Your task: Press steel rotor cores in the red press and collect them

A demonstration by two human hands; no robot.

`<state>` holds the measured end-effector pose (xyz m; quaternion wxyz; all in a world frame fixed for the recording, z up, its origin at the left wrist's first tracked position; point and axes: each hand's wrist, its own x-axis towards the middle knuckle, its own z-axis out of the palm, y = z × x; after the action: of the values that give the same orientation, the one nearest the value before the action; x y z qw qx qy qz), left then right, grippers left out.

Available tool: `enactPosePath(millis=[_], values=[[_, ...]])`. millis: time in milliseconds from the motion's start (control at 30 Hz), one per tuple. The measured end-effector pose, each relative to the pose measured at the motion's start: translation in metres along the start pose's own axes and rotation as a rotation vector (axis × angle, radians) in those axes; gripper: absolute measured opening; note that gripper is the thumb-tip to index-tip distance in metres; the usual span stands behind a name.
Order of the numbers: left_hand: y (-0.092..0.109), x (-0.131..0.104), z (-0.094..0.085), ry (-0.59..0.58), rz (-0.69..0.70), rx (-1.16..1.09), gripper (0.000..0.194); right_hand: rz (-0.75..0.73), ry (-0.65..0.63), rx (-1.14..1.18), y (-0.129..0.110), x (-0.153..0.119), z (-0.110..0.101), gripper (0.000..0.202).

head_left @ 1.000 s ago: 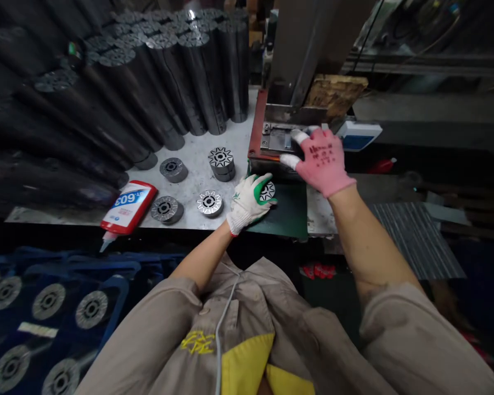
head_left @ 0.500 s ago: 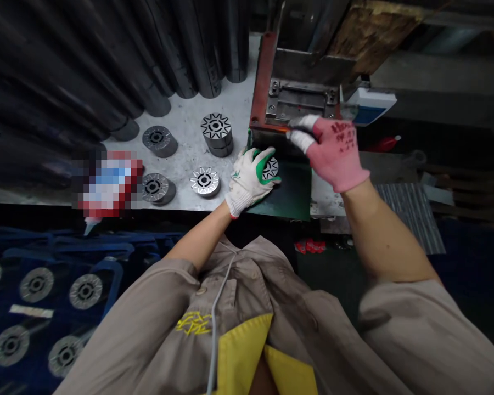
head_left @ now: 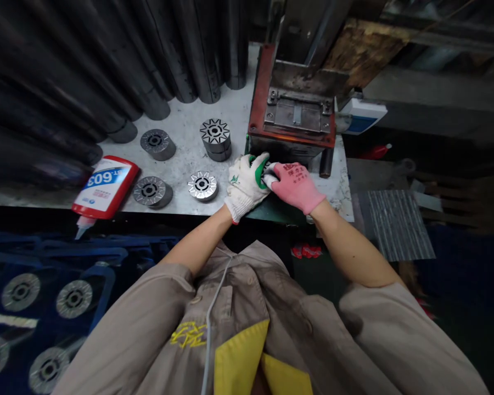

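My left hand (head_left: pixel 247 184), in a white glove with a green palm, is wrapped round a slotted metal rotor core (head_left: pixel 267 169) at the front of the bench. Most of that core is hidden by the gloves. Pressed against its right side is my right hand (head_left: pixel 295 185), in a pink glove with white fingertips. Its thumb and fingers are pinched together, and what they hold, if anything, cannot be made out. Behind both hands stands a metal fixture (head_left: pixel 271 124) on a red base, with a small shiny strip (head_left: pixel 297 114) lying in its top.
Left of my hands stand several rotor cores, including a two-piece stack (head_left: pixel 216 141) and a bright one (head_left: pixel 203 185). A red glue bottle (head_left: pixel 106 186) lies at the bench edge (head_left: pixel 181 206). Long dark tubes (head_left: pixel 197 60) line the back. Below left, blue trays (head_left: pixel 119 258) hold more cores.
My right hand has come down and left from the fixture's front edge to the core in my left hand. A small strip now shows in the fixture. My left hand stays round the core.
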<state>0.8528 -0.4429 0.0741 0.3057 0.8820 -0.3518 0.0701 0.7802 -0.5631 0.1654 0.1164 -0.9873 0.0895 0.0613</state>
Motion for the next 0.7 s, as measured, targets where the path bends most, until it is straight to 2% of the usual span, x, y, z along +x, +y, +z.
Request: enactPosePath(millis=[67, 100, 233, 300, 367, 433, 533, 600, 700], values=[[-0.001, -0.001, -0.002, -0.007, 0.014, -0.010, 0.078, -0.041, -0.025, -0.035, -0.003, -0.003, -0.014, 0.029], [-0.001, -0.001, -0.002, -0.003, 0.014, -0.016, 0.080, -0.047, 0.002, -0.030, -0.002, -0.003, -0.022, 0.031], [-0.003, -0.001, -0.003, -0.009, 0.017, -0.055, 0.088, 0.024, 0.318, -0.045, 0.020, 0.014, -0.054, 0.050], [-0.005, -0.001, -0.003, -0.013, 0.038, -0.075, 0.092, 0.069, 0.402, -0.125, 0.031, 0.032, -0.064, 0.062], [-0.006, -0.002, -0.002, -0.001, 0.048, -0.082, 0.094, 0.064, 0.402, -0.195, 0.036, 0.048, -0.070, 0.064], [-0.007, -0.002, -0.001, 0.013, 0.055, -0.083, 0.095, 0.042, 0.365, -0.256, 0.036, 0.053, -0.074, 0.056], [-0.008, -0.002, 0.000, 0.019, 0.061, -0.086, 0.096, 0.037, 0.300, -0.288, 0.031, 0.041, -0.077, 0.042], [-0.009, -0.001, 0.002, 0.015, 0.061, -0.092, 0.096, -0.006, 0.297, -0.161, 0.027, 0.025, -0.070, 0.038], [-0.010, 0.000, 0.004, 0.014, 0.071, -0.112, 0.094, -0.108, 0.235, 0.111, 0.020, 0.010, -0.042, 0.032]])
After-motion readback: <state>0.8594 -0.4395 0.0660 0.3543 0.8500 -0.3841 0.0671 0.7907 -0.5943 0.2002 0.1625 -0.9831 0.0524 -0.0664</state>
